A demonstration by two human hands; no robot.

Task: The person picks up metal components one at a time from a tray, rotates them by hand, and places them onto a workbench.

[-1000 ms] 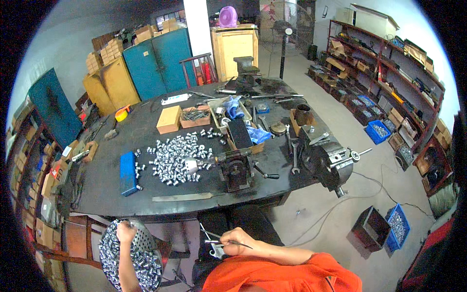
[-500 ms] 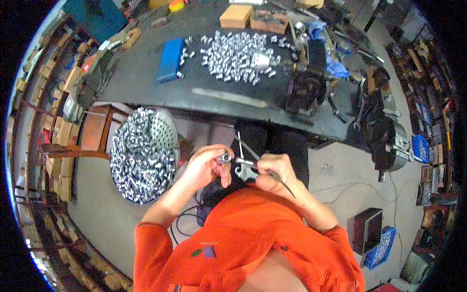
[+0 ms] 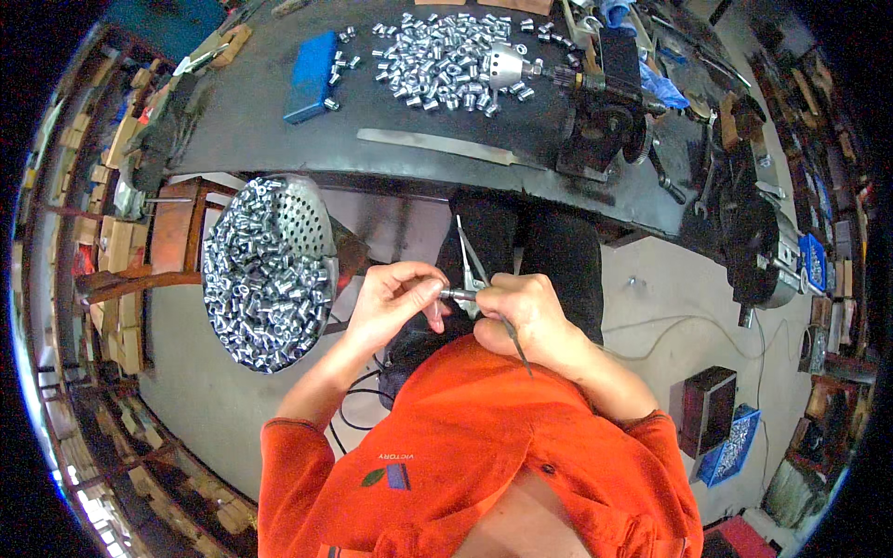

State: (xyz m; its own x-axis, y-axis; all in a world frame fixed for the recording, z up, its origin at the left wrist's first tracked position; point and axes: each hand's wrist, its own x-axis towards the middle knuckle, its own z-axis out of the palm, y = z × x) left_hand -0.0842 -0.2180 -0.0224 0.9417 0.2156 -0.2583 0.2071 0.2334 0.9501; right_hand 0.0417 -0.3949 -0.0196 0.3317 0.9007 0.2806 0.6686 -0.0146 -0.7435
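Observation:
In front of my lap, my left hand (image 3: 398, 296) pinches with thumb and fingertips at one end of a short cylindrical metal piece (image 3: 458, 294). A small silver fitting may be between those fingertips, but they mostly cover it. My right hand (image 3: 523, 312) is closed around the other end of the cylindrical piece. A thin dark strip (image 3: 517, 346) sticks out below the right fist. Just above the hands, a pointed grey metal tool (image 3: 470, 253) with two slim prongs shows against my dark trousers; I cannot tell if it joins the strip.
Left of me, a perforated metal bowl (image 3: 305, 219) holds many silver fittings beside a wooden chair (image 3: 172, 244). The dark workbench (image 3: 251, 139) bears a pile of fittings (image 3: 437, 65), a blue box (image 3: 311, 76), a flat metal bar (image 3: 437, 146) and a black machine (image 3: 605, 130).
My left fingers have closed in on the end of the cylindrical piece; the ring-shaped fitting seen in them before is now mostly hidden. My right fist has shifted slightly left. The view has tilted down.

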